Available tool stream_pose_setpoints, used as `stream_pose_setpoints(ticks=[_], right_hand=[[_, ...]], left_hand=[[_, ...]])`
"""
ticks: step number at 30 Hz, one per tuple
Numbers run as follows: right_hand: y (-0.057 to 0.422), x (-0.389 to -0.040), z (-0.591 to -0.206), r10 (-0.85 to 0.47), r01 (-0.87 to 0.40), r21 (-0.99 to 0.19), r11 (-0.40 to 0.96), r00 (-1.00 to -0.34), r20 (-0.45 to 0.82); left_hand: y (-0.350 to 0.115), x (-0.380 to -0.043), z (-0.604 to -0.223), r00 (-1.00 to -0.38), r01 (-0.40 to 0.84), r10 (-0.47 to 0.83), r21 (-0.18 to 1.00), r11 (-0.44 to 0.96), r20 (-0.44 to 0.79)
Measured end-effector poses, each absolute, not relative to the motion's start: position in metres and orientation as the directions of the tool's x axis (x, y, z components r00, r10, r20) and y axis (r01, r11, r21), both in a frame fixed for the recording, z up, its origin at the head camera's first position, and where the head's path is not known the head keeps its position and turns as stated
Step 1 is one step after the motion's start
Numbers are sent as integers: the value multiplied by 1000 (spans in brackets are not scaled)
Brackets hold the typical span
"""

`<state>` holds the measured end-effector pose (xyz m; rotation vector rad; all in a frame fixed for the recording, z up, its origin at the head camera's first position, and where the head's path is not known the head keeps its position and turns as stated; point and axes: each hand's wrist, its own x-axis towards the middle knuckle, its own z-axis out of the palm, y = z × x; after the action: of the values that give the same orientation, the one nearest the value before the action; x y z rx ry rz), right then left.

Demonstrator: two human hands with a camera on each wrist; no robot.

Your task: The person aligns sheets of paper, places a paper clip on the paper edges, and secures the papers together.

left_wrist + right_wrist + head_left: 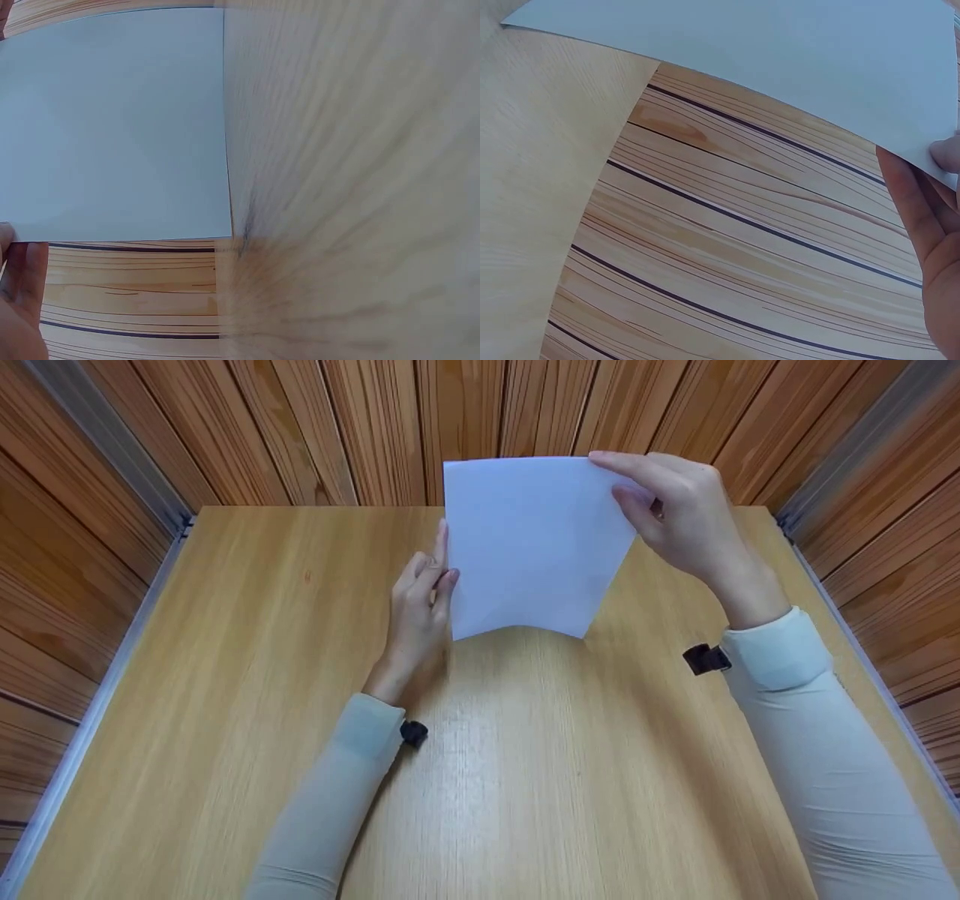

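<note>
A blank white sheet of paper [532,540] stands upright over the far part of the table, its lower edge bowed. My left hand [421,596] pinches its left edge, thumb in front and fingers behind. At the upper right corner my right hand [679,510] holds the sheet between thumb and fingers. In the left wrist view the paper [112,127] hangs with its lower edge close to the tabletop, the left hand [21,307] at its side. The right wrist view has the right hand [934,217] gripping a corner of the paper [780,52].
The wooden table [247,675] lies beneath both arms. A wood-plank wall [375,427] rises behind it, with plank panels at left and right. Metal rails [120,667] run along the table's sides. Both pale sleeves carry small black wrist devices [705,658].
</note>
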<state>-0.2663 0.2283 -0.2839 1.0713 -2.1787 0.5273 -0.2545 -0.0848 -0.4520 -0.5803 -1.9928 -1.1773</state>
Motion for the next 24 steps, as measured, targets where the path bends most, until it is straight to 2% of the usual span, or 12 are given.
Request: stream_pose_setpoints(ticks=[12,24], right_hand=[[232,-268,-296,-444,-772,-129,623,-484,754],[232,-270,-307,-378,-775,-167,609,-469,798]], left_hand=[[-85,-254,-452,-637,683,13,557,473,770],[-85,-252,-451,-671,655,12,586,477,741]])
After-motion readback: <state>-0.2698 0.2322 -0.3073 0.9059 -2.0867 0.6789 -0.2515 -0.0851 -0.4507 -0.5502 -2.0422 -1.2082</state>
